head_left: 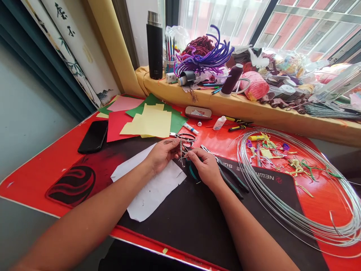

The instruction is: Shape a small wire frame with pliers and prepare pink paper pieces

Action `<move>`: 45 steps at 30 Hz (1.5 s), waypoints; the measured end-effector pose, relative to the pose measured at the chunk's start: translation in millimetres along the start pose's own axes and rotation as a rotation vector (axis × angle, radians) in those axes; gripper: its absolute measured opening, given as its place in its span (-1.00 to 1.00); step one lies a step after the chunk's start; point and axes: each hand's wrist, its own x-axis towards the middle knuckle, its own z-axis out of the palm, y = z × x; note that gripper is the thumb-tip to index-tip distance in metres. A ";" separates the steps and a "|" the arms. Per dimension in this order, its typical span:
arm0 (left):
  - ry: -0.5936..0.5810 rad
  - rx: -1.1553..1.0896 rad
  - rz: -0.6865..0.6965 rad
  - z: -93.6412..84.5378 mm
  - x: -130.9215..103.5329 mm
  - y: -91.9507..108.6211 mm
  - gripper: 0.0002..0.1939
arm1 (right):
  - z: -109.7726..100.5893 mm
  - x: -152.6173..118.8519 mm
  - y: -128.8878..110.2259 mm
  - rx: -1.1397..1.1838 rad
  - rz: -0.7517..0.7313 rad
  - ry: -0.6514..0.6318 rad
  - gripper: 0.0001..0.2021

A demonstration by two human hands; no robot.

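Observation:
My left hand (165,153) pinches a small piece of wire (181,147) wound into a tight coil, with loose ends sticking out below. Close to it on the right, my right hand (208,168) is closed around small pliers with dark teal handles (194,172). Their dark tip meets the wire, and my fingers cover most of the tool. A larger pair of pliers (231,176) with long dark handles lies on the mat beside my right hand. Under my left hand rests a cut sheet of white paper (156,192). Scissors (188,137) lie just behind the hands.
A big coil of silver wire (284,216) surrounds colourful scraps on the right. Coloured paper (153,122) and a black phone (93,136) lie at the left. A white glue bottle (219,123) stands behind. Yarn (201,56) and a black flask (155,49) crowd the sill.

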 end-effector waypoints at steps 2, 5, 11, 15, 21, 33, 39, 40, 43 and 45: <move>-0.017 0.061 0.013 1.7 -1.6 -0.1 -0.65 | 0.5 0.1 0.3 0.017 0.010 0.010 -0.71; -0.071 0.113 0.013 5.4 -4.1 -3.0 -0.65 | 1.7 0.1 1.7 0.021 0.023 0.033 -0.72; -0.047 0.103 -0.005 7.7 -5.1 -6.2 -0.63 | 4.4 -0.8 2.6 -0.038 0.017 0.056 -0.76; -0.063 0.075 -0.029 6.0 -4.4 -2.9 -0.58 | 4.9 -1.1 0.7 -0.025 0.019 0.056 -0.74; -0.091 0.093 -0.016 6.8 -5.1 -1.1 -0.60 | 1.2 0.3 2.6 0.081 0.061 0.070 -0.58; -0.151 0.116 -0.086 4.9 -7.5 -0.6 -0.55 | -0.4 1.4 6.1 0.114 0.095 0.147 -0.54; -0.145 0.067 -0.090 3.7 -5.8 -0.1 -0.58 | -0.4 1.8 5.6 0.093 0.099 0.135 -0.52; -0.144 0.065 -0.095 3.6 -5.5 -0.5 -0.61 | -0.3 1.9 5.9 0.091 0.103 0.134 -0.52; -0.132 0.056 -0.104 3.0 -5.0 -1.7 -0.64 | -0.2 2.0 6.5 0.099 0.103 0.134 -0.53; -0.127 0.050 -0.107 2.6 -4.8 -2.1 -0.65 | -0.3 1.8 6.6 0.107 0.099 0.129 -0.53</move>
